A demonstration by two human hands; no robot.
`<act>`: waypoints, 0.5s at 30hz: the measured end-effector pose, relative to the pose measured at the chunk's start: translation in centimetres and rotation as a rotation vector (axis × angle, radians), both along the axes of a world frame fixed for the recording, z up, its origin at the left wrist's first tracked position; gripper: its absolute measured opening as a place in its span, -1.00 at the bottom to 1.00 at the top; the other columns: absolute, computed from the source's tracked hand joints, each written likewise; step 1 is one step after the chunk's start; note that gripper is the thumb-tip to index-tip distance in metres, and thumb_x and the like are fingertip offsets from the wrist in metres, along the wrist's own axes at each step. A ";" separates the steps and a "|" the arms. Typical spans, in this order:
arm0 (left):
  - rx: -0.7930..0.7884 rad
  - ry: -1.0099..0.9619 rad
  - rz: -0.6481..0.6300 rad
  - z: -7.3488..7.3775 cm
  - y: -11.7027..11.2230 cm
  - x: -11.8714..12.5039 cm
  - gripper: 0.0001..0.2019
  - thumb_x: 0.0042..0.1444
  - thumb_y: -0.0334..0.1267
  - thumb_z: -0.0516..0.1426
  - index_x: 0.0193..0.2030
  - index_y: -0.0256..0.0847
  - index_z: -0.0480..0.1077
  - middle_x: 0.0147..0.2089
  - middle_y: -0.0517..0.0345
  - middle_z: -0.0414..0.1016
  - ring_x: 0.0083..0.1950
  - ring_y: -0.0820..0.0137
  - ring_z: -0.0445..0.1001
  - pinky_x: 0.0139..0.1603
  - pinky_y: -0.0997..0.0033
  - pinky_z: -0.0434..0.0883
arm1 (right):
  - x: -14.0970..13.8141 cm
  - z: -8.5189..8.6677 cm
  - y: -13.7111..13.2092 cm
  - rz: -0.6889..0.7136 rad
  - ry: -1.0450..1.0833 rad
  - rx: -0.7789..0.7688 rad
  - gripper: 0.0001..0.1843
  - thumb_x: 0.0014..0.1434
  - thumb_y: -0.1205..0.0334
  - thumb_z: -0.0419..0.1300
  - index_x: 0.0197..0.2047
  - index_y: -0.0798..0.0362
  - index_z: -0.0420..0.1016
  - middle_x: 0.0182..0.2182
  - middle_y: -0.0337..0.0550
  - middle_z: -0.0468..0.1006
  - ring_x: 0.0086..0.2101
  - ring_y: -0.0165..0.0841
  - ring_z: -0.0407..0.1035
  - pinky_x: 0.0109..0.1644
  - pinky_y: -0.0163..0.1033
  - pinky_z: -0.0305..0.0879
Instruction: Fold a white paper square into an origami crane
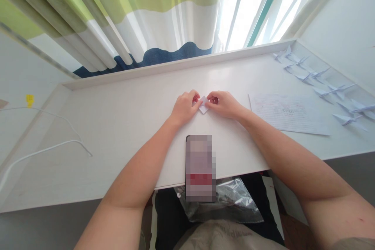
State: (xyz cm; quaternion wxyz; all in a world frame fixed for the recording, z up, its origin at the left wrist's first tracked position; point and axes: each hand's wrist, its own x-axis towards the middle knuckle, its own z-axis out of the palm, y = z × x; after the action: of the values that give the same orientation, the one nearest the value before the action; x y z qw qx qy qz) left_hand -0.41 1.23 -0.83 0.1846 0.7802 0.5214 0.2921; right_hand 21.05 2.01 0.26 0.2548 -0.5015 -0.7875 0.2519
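A small folded white paper (204, 106), diamond-shaped, lies on the white desk (123, 125) in front of me. My left hand (186, 105) pinches its left corner between thumb and fingers. On the opposite corner, the thumb and fingertips of my right hand (222, 103) are closed in the same way. Several folded white paper cranes (319, 73) stand in rows along the desk's right side. Between them and my right forearm lies a printed sheet or stack of paper (287, 113).
A phone (200, 168) with a blurred screen juts over the desk's front edge, above a clear plastic bag (237, 199) on my lap. A white cable (47, 150) runs across the left side. Curtains (164, 11) and a raised rim (175, 64) border the back.
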 end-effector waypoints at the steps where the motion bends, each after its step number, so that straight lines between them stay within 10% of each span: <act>1: 0.000 0.006 0.002 0.1 0.0 0.1 -0.94 0.39 -0.25 0.27 -0.07 -0.09 0.47 -0.11 0.07 0.69 0.01 0.18 0.60 0.20 0.09 0.49 | -0.1 0.1 0.0 -0.005 0.004 -0.008 -0.87 0.24 0.16 0.30 -0.32 0.00 0.52 -0.41 -0.21 0.59 -0.37 -0.32 0.36 -0.20 -0.16 0.20; 6: -0.020 0.004 -0.009 0.3 -0.2 0.1 -0.91 0.40 -0.22 0.28 -0.01 -0.08 0.52 -0.12 0.09 0.70 0.03 0.18 0.59 0.23 0.09 0.47 | -0.3 0.2 -0.1 -0.017 -0.026 -0.020 -0.65 0.28 0.06 0.32 -0.47 -0.02 0.35 -0.48 -0.25 0.49 -0.41 -0.36 0.26 -0.24 -0.17 0.12; 15: -0.053 -0.027 0.017 0.4 -0.2 0.4 -0.89 0.35 -0.25 0.30 -0.01 -0.09 0.54 -0.12 0.09 0.70 0.03 0.16 0.59 0.22 0.08 0.46 | -0.3 0.4 -0.1 -0.059 0.024 0.001 -0.89 0.20 0.20 0.29 -0.34 -0.02 0.46 -0.37 -0.19 0.61 -0.36 -0.31 0.38 -0.18 -0.17 0.21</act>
State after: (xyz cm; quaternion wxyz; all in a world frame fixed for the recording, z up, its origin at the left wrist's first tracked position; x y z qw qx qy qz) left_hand -0.01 0.98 -0.47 0.2096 0.7665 0.5331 0.2903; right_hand 20.75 1.89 0.66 0.2716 -0.5212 -0.7695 0.2498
